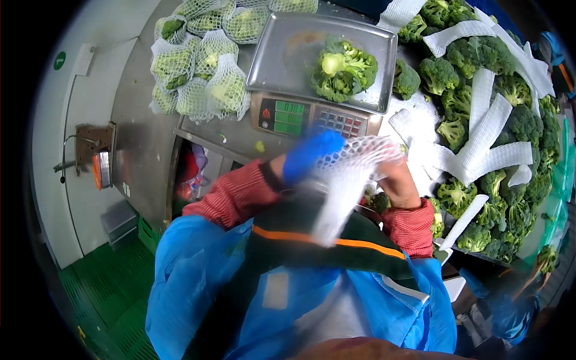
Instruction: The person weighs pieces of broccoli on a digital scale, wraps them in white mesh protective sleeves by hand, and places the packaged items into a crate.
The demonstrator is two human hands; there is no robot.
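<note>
A white foam net sleeve (354, 168) stretches between my two hands in front of my body, its mesh spread at the top and its lower end hanging down. My left hand (312, 157), in a blue glove and blurred, is closed on the sleeve's left side. The bare right hand (396, 177) grips the other side, its fingers partly hidden by the mesh. Just beyond them stands a scale (264, 66) with a metal pan. One broccoli head (345, 69) lies on the pan, its cut stem facing up.
Several net-wrapped broccoli heads (210, 75) sit left of the scale on the metal table (141, 114). Unwrapped broccoli (459, 105) is heaped on the right, with loose foam sleeves (489, 156) over it. Another person in blue (513, 312) is at the lower right.
</note>
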